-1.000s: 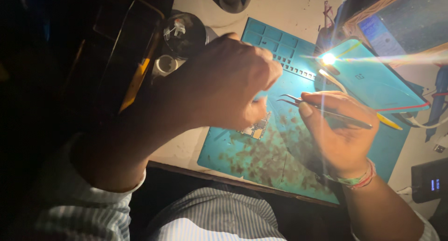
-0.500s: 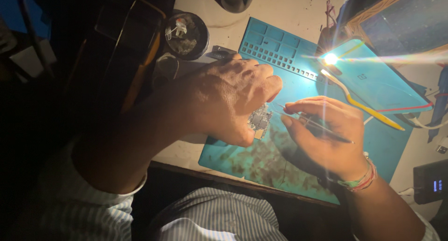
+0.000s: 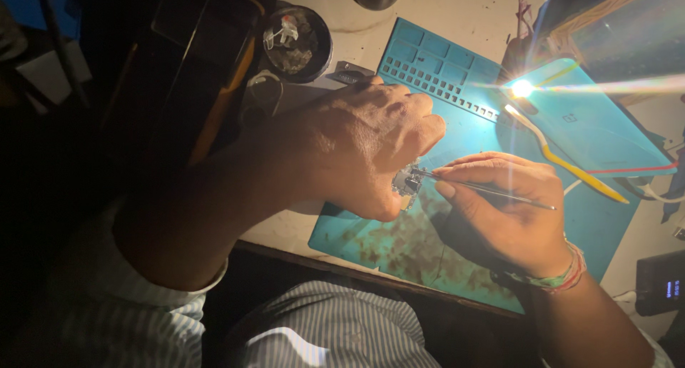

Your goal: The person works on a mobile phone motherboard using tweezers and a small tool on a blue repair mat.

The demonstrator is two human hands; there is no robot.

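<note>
One stained teal mat (image 3: 399,247) on pale desk (image 3: 457,11); surroundings dark, perhaps workshop.

A pale, finely striped shirt with long sleeves covers the person; the left hand (image 3: 349,150) is bare, the right hand (image 3: 503,211) wears thin coloured thread bands (image 3: 560,277) at the wrist.

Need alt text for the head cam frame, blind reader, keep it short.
A person's left hand pinches a small circuit board above a stained teal work mat, while the right hand holds thin metal tweezers, tips at the board. A small bright lamp glares from the upper right; the surroundings are dark.
</note>
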